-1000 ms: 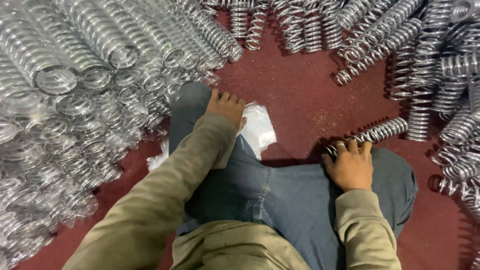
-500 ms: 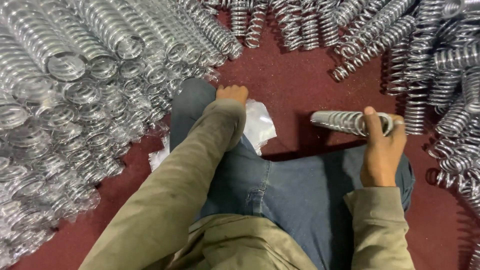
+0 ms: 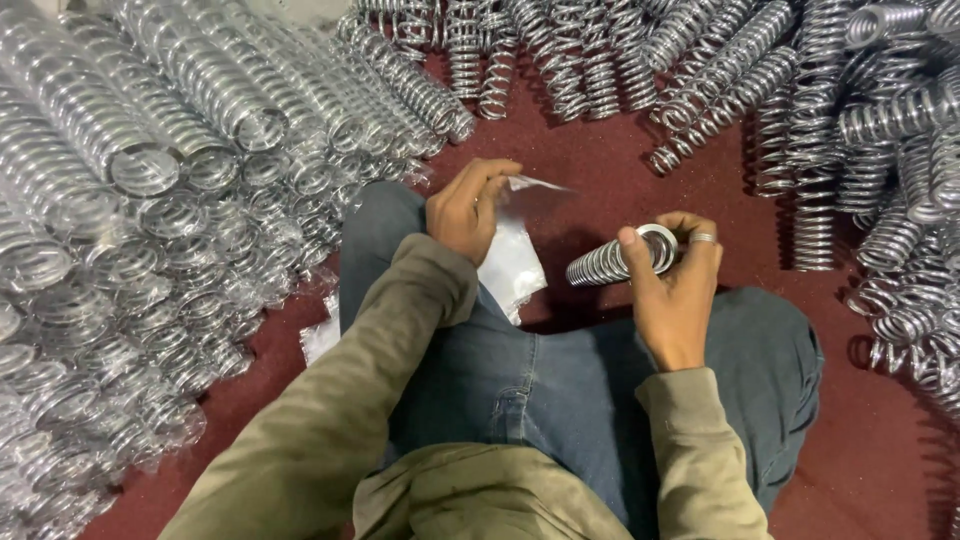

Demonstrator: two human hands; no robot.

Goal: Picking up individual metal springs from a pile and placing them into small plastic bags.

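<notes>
At the far left, a large heap of bagged springs (image 3: 130,230) is seen, each metal coil wrapped in clear plastic and stacked with its round end facing outward. The heap lies on a dark red floor (image 3: 590,170).

Just right of that heap, the left hand (image 3: 465,210) is raised above the left knee, its fingers closed together on the edge of a clear plastic bag (image 3: 515,255). The bag hangs down from the pinch and rests against the blue jeans (image 3: 530,380). A few more loose plastic bags (image 3: 320,335) are seen on the floor beside the left leg.

Right of centre, a bare metal spring (image 3: 620,258) is held in the right hand (image 3: 675,290), over the lap. The thumb and fingers are clamped around its near end, and its far end points left toward the bag, close to it but apart. A ring (image 3: 703,238) is worn on one finger of that hand.

Along the top and the right edge, unwrapped springs (image 3: 850,130) are spread in loose rows on the floor.
</notes>
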